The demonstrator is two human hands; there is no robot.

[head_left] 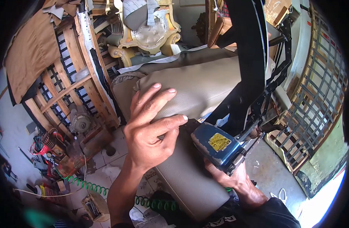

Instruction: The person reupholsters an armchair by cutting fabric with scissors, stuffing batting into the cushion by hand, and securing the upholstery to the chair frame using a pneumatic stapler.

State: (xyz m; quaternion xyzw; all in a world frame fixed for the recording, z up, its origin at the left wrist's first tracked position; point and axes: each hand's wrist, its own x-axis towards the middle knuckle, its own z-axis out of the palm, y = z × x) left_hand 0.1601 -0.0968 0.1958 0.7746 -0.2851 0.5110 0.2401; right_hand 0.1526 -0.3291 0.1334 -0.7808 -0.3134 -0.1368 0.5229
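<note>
My left hand (pixel 149 133) hovers over or rests lightly on a taupe upholstered piece (pixel 189 85), its fingers apart and its index fingertip near a black metal bracket. My right hand (pixel 235 178) is wrapped round a blue staple gun (pixel 216 142) with a yellow label; the tool partly hides the fingers. The staple gun's nose points toward the bracket beside my left fingertip. A large black metal frame (pixel 250 57) rises from the upholstery on the right. Below my hands a padded taupe section (pixel 186 174) with a stitched seam extends toward my body.
Slatted wooden frames (pixel 70 57) lean at the left, above an air compressor (pixel 81 146) and a coiled green hose (pixel 87 185). An ornate gold chair frame (pixel 149 34) stands at the back. A webbed frame (pixel 307 95) leans at the right.
</note>
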